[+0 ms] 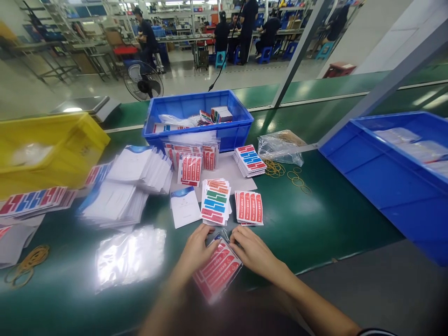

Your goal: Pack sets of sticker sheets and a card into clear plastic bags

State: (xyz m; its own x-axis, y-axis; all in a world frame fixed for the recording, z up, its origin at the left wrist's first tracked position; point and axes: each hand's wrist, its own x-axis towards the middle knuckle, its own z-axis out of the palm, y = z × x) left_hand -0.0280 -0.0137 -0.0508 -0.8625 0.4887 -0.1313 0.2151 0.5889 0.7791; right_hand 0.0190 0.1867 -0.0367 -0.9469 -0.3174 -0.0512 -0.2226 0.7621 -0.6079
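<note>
1. Clear plastic bag [217, 270] with a red label sheet inside, near the front edge of the tabletop [315, 210]. Its long axis slants away from the person and toward the right.

2. Hands. The left hand [198, 249] grasps the bag's upper left side, thumb across its face; the right hand [250, 249] pinches the upper right corner with curled fingers. The bag's far end lies between them and its body extends toward the person; both touch it, so neither is clearly nearer.

3. Just beyond the hands, left to right: a white booklet [185, 210], a multicoloured label stack [215, 203] and a red label stack [249, 207].

4. Toward the left edge: clear plastic sleeves [129, 259], glare on their surface, and a booklet pile [128, 170].

5. Toward the far edge: a blue bin [234, 133]; rubber bands [275, 169] lie to its right on the glossy green surface.

6. Room: a standing fan [144, 85] and co-workers [269, 32] at benches.
</note>
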